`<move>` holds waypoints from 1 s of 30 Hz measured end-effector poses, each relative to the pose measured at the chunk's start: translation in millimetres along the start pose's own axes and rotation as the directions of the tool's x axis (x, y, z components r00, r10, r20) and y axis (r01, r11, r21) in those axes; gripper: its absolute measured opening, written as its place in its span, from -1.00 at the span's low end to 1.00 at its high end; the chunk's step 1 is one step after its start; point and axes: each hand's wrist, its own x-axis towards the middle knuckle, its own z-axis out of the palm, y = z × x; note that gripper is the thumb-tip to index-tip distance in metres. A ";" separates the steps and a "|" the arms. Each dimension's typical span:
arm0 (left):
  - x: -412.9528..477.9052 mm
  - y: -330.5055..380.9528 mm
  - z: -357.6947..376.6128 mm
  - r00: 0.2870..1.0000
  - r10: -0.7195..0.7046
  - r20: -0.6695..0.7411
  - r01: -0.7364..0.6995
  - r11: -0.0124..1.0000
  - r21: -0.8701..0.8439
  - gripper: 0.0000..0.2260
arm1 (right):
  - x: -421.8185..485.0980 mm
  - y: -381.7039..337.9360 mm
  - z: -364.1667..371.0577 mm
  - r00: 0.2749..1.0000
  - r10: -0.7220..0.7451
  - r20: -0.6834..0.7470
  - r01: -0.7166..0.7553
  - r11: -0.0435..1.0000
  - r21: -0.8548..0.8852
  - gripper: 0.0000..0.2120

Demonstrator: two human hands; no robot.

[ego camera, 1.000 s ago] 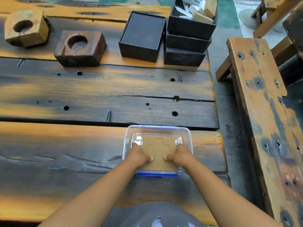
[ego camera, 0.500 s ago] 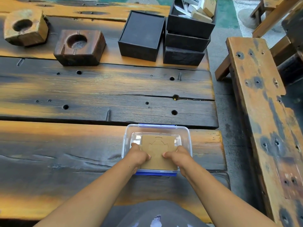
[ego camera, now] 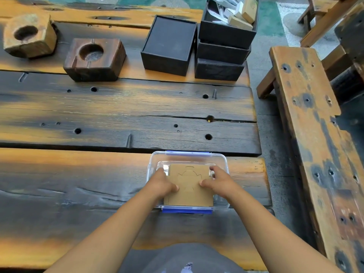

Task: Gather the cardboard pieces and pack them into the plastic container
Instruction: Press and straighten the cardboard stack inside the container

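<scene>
A clear plastic container [ego camera: 223, 160] with blue clips sits on the near plank of the wooden table, right of centre. A brown cardboard piece [ego camera: 190, 195] with a cut outline lies in it, its near edge over the container's front rim. My left hand [ego camera: 162, 184] grips the cardboard's left edge, thumb on top. My right hand [ego camera: 218, 180] grips its right edge, thumb on top and fingers down the side. Whatever lies under the cardboard is hidden.
At the far side of the table stand two wooden blocks with round holes [ego camera: 29, 35] [ego camera: 94, 59], a black box [ego camera: 169, 45] and a stack of black trays [ego camera: 224, 42] holding small boxes. A wooden bench [ego camera: 313, 134] runs along the right, across a gap.
Both hands stay on the cardboard's edges. My right fingers have shifted further along the right side, and the cardboard sits slightly lower in the container.
</scene>
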 end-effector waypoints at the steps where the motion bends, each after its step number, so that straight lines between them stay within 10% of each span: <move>1: -0.7 6.5 -4.6 0.999 0.016 0.032 -0.019 0.993 0.116 -0.40 | 0.6 -4.2 -2.2 1.000 -0.021 0.020 0.023 0.994 -0.105 -0.45; 9: 9.4 35.2 -17.3 0.974 -0.109 0.198 -0.053 0.741 0.669 -0.37 | 9.3 -19.5 -8.5 0.981 0.101 0.167 -0.021 0.904 -0.427 -0.40; 24: 5.4 25.2 -3.3 0.994 -0.035 0.102 -0.052 0.670 0.740 -0.37 | 11.7 -14.4 1.1 0.991 0.074 0.109 -0.008 0.863 -0.506 -0.38; 30: -16.7 11.7 9.8 0.998 0.026 -0.050 0.011 0.786 0.618 0.04 | -4.7 -2.7 13.4 0.993 -0.066 -0.095 0.013 0.881 -0.473 -0.24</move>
